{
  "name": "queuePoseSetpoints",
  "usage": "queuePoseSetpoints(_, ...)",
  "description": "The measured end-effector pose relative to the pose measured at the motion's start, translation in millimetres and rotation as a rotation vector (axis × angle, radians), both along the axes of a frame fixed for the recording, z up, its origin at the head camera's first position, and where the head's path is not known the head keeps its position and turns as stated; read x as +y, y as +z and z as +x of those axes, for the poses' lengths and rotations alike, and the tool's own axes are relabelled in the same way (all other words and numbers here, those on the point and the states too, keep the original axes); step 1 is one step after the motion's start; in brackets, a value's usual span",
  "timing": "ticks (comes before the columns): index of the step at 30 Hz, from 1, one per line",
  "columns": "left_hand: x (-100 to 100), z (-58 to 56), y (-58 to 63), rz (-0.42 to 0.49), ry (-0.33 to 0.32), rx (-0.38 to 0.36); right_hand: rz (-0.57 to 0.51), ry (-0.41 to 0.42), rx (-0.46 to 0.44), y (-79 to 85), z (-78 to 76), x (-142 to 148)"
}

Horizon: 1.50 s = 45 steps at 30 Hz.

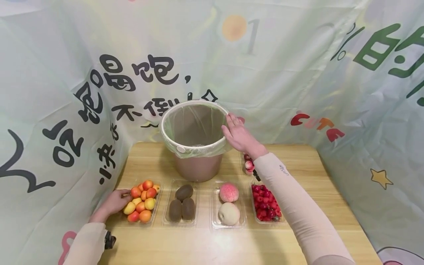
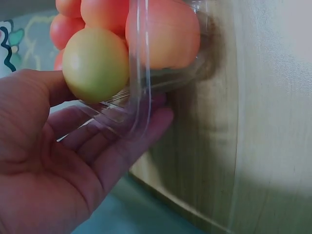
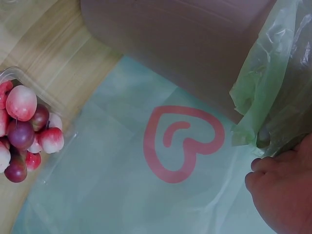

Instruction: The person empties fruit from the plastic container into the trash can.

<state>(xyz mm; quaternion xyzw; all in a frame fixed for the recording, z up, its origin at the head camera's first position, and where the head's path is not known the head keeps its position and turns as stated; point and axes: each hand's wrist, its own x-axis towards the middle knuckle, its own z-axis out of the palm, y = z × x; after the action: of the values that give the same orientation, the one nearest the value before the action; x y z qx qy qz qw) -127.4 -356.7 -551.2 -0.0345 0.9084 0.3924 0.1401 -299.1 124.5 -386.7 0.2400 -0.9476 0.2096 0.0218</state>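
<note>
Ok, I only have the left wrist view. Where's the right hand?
Observer: In the head view, the right hand touches the bin at the right side of its rim.
Operator: And what's beside this tray of round fruit?
Observer: Three brown kiwifruit in their own clear container.
Operator: Any liner in the bin?
Observer: Yes, a translucent green bag hangs over its rim.
</note>
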Motion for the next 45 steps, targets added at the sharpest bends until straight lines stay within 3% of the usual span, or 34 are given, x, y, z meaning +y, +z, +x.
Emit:
queuePoseSetpoints(4, -1.4, 1.7, -0.7, 0.059, 0.030, -0.041, -0.002, -0.002, -0.010, -0.8, 0.4, 0.0)
queuePoseSetpoints(13, -4.6, 1.5, -1.6, 0.130, 0.028, -0.080, -0.007, -0.008, -0.022, 1.0, 2.3, 0.6)
queuePoseSetpoints(18, -10.7, 3.1, -4.3, 0.231, 0.006, -0.109, 0.001, -0.008, -0.028, 0.7, 2.6, -0.1)
queuePoseSetpoints(23, -14.8, 4.6, -3.7, 0.333, 0.037, -0.154, 0.002, -0.011, -0.031, 0.6, 2.8, -0.2)
queuePoseSetpoints(31, -5.5, -3.8, 18.1, 0.226, 0.080, -0.064, 0.011, -0.013, -0.025, 2.9, 4.0, 1.5)
queuePoseSetpoints(36, -3.1, -14.1, 35.3, 0.221, 0.040, -0.021, 0.012, -0.013, -0.020, 2.9, 3.2, 1.8)
queuePoseSetpoints(45, 1.2, -26.4, 68.1, 0.176, 0.053, 0.028, 0.030, -0.010, -0.021, 4.1, 2.4, -0.4)
